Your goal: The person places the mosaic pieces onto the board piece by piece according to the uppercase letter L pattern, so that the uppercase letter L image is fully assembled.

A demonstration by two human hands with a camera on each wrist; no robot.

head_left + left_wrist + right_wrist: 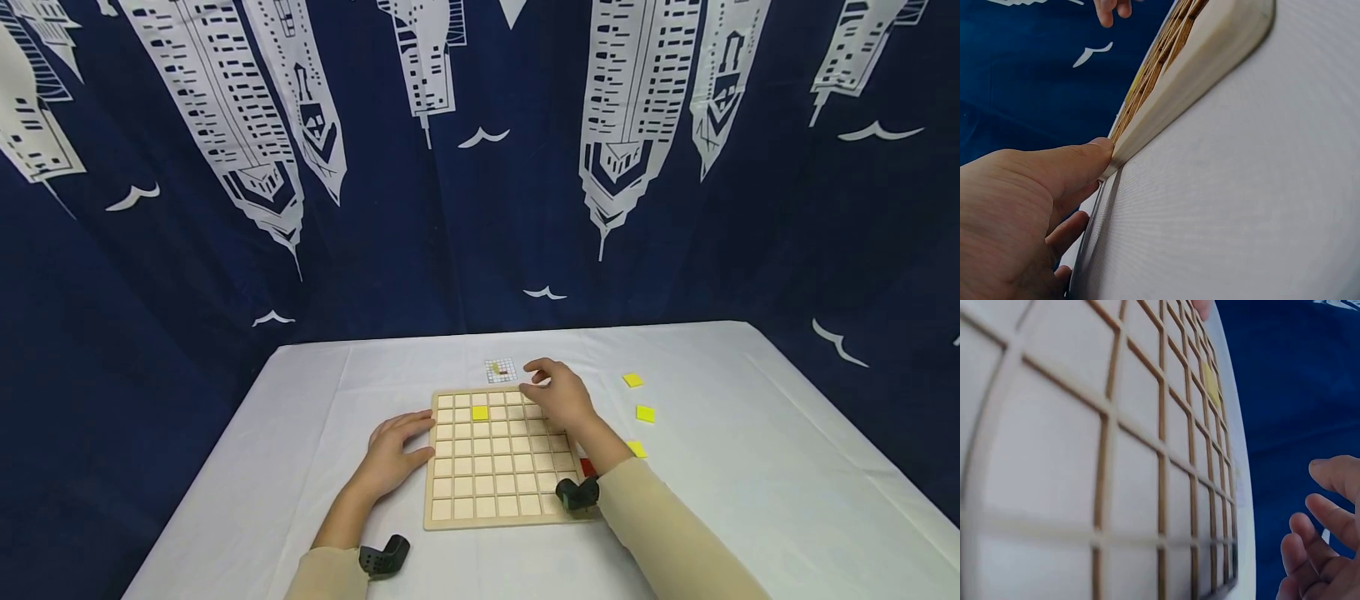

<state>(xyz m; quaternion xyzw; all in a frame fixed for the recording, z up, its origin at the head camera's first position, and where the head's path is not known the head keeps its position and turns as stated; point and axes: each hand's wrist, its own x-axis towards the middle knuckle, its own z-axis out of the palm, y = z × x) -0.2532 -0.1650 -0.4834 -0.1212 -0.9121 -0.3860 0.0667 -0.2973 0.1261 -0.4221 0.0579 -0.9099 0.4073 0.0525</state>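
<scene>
A light wooden grid board [510, 524] lies on the white table, with one yellow square tile [480, 412] in a cell of its second row. At the board's left side, my left hand [392, 454] rests with thumb and fingers extended against the edge. In the left wrist view its thumb [1088, 156] touches the rim. Over the board's upper right hovers my right hand [561, 396], fingers loosely bent. The right wrist view shows those fingers [1300, 550] spread apart with nothing between them. A small printed grid card [500, 370] lies just beyond the board.
Right of the board lie three loose yellow tiles, a far one [632, 380], a middle one [645, 414] and a near one [636, 448] partly behind the right forearm. A red piece [588, 467] shows beside the board's right edge. Dark blue printed cloth [495, 225] hangs behind the table.
</scene>
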